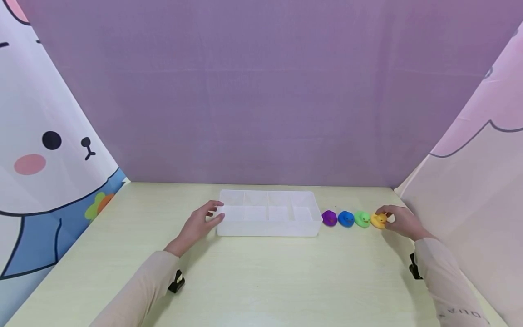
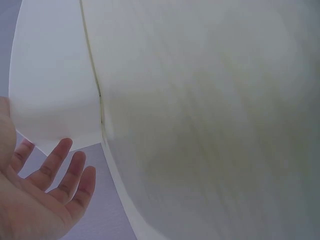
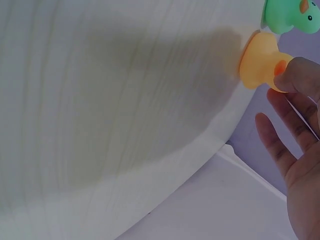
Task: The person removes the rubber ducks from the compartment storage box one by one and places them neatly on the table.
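A white divided box (image 1: 267, 228) with several compartments stands on the table. At its left end is my left hand (image 1: 203, 218), fingers loosely bent and fingertips right at the wall; the left wrist view shows the fingers (image 2: 62, 145) beside the box's side (image 2: 55, 75). To the right of the box, rubber ducks sit in a row: purple (image 1: 329, 218), blue (image 1: 346, 219), green (image 1: 362, 219) and yellow (image 1: 378, 220). My right hand (image 1: 402, 221) pinches the yellow duck (image 3: 260, 60) by the head between thumb and fingers, close beside the green duck (image 3: 285, 17).
The pale wooden table (image 1: 265, 281) runs back to a purple cloth wall (image 1: 261, 91). A printed cartoon curtain (image 1: 53, 181) borders the left side, and a pink and white one (image 1: 461, 195) stands near my right arm.
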The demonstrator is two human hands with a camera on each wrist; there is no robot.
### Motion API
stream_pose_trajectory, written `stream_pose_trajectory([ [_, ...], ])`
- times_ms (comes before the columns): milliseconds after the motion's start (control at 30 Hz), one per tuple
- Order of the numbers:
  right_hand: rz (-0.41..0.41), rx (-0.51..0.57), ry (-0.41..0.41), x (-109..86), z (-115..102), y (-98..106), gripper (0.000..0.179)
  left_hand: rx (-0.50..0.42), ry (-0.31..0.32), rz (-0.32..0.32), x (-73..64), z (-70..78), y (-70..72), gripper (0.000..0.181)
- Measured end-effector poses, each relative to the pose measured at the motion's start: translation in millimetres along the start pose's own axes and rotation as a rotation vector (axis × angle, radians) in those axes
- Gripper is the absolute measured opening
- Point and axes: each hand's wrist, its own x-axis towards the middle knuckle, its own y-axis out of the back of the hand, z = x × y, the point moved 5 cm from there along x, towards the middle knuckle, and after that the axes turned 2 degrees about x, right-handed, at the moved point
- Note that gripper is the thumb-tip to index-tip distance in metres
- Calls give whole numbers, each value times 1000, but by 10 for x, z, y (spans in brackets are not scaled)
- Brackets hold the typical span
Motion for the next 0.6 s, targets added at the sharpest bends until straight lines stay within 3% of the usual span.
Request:
stream_pose_trajectory([
  [333, -22, -7, -25, -12, -6, 19, 34, -4, -7, -30, 8, 20, 2, 41],
  [600, -59, -8, -50, 7, -73, 44, 36, 1, -66, -95, 15, 37, 55, 43],
])
